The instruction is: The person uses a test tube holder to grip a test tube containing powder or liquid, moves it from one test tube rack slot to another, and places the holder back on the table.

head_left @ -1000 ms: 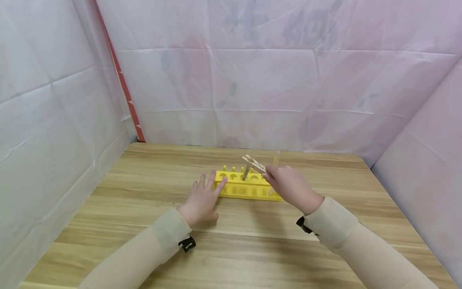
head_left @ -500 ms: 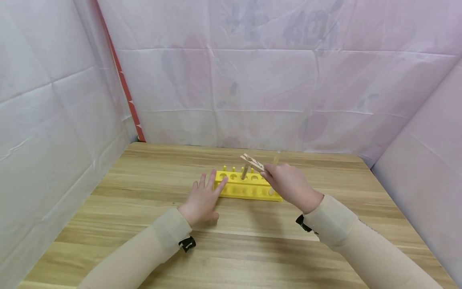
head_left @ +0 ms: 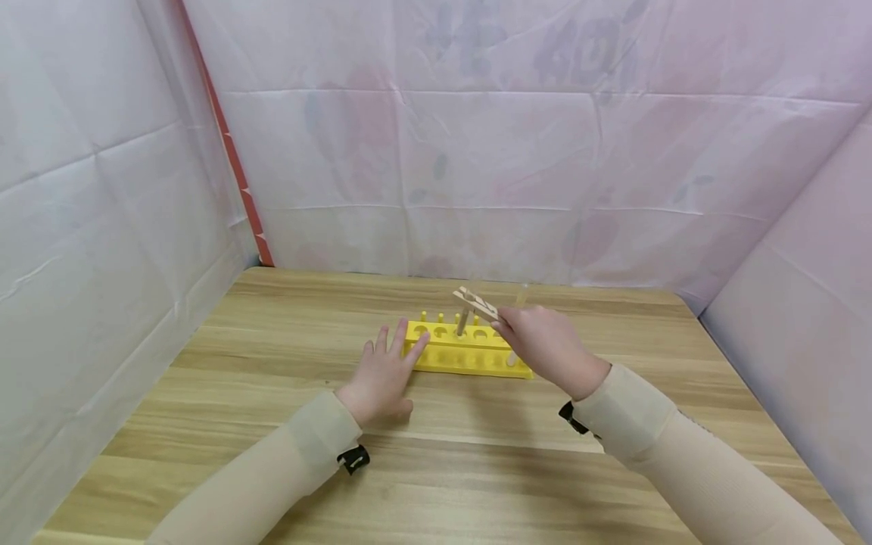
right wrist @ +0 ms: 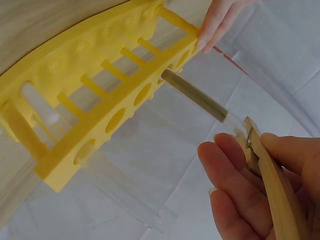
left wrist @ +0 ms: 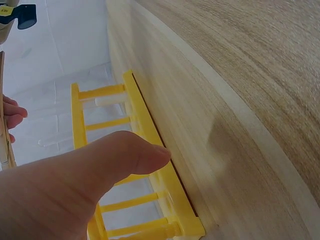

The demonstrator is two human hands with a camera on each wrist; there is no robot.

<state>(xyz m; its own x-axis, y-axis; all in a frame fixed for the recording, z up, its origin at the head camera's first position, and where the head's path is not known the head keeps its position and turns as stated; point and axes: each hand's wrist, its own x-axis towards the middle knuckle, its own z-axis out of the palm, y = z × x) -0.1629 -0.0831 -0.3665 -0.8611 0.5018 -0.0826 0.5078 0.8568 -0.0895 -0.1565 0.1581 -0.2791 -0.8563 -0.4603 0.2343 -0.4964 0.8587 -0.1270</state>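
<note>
My right hand [head_left: 548, 350] grips a wooden test tube clamp [right wrist: 275, 185], whose jaws hold a clear test tube [right wrist: 197, 95] with grey-brown contents. The tube slants, its lower end right at a middle hole of the yellow test tube rack [right wrist: 107, 130]. My left hand [head_left: 381, 378] rests with spread, straight fingers at the rack's left end; its thumb [left wrist: 125, 155] stretches along the rack's near side in the left wrist view. A second clear test tube [right wrist: 125, 190] with white contents [right wrist: 41, 104] stands in the hole at the rack's right end.
The rack stands on a wood-grain table [head_left: 436, 469], toward its far edge. A row of yellow pegs [head_left: 440, 318] lines the rack's back. Pale sheeting [head_left: 477, 151] hangs behind the table and along both sides, with a red strip [head_left: 232, 151] at the left corner.
The clamp and its tube have shifted slightly up and to the left, with the right hand a little higher. The left hand and the rack stay in place.
</note>
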